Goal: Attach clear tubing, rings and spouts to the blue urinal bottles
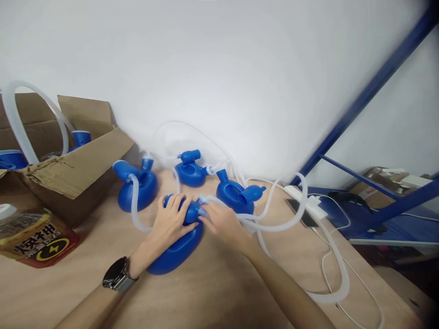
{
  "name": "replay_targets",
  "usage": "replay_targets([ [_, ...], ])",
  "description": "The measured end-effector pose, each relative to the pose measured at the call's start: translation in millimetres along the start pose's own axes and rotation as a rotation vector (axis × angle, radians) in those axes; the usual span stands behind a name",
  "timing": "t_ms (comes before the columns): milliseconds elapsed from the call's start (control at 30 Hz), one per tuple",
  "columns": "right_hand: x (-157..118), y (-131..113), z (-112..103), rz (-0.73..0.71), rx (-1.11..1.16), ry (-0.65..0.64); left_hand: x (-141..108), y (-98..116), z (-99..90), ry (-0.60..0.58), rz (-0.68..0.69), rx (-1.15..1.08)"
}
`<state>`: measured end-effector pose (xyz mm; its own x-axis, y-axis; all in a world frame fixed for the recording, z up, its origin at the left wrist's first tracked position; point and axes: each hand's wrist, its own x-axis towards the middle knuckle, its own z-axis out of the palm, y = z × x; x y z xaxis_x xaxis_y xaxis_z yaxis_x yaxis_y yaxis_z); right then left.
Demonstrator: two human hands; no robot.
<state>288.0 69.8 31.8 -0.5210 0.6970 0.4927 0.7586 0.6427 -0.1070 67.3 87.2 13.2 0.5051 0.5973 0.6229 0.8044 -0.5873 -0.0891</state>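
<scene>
On the wooden table a blue plastic bottle [176,253] lies in front of me, partly covered by my hands. My left hand [170,220] is wrapped round the blue funnel-like piece [189,211] resting on top of it. With its fingers pressed together, my right hand [221,222] grips the end of a translucent tube [212,199] where it meets that piece. Behind stand a blue bottle [139,192] at the left, another blue bottle [190,175] in the middle and a third blue bottle [231,195] at the right, each with a blue piece on it.
An open cardboard box [82,176] with blue parts and tubing stands at the left, behind a labelled drink bottle [41,242]. Loops of tubing, a phone [302,212], a white power strip [313,208] and cables lie at the right. Beyond is a blue metal frame [370,89].
</scene>
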Motion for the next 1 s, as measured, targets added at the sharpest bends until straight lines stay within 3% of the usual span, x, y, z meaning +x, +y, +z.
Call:
replay_targets([
  [100,-9.7,6.2,4.3,-0.071,-0.095,-0.004,-4.1,-4.1,1.1,0.02,-0.069,-0.053],
  [267,-11.9,11.1,17.0,-0.055,-0.137,-0.032,-7.1,-0.8,7.2,-0.017,-0.235,-0.187],
  [433,-12.2,2.6,24.3,0.088,-0.065,-0.052,-9.1,-2.1,11.9,-0.002,-0.225,-0.26],
  [600,-13.0,-14.1,10.7,0.295,0.235,-0.12,-14.2,-3.4,13.8,0.002,-0.165,-0.215],
  [833,0.7,-6.3,-14.1,0.356,0.594,-0.324,-20.2,-3.4,15.3,-0.016,-0.135,-0.179],
  [933,11.0,1.6,-20.0,0.384,0.656,-0.495,-20.7,-2.9,14.7,-0.017,-0.12,-0.153],
  [1000,15.3,-0.2,-22.7,0.403,0.596,-0.521,-19.6,-2.3,13.7,-0.011,-0.118,-0.131],
])
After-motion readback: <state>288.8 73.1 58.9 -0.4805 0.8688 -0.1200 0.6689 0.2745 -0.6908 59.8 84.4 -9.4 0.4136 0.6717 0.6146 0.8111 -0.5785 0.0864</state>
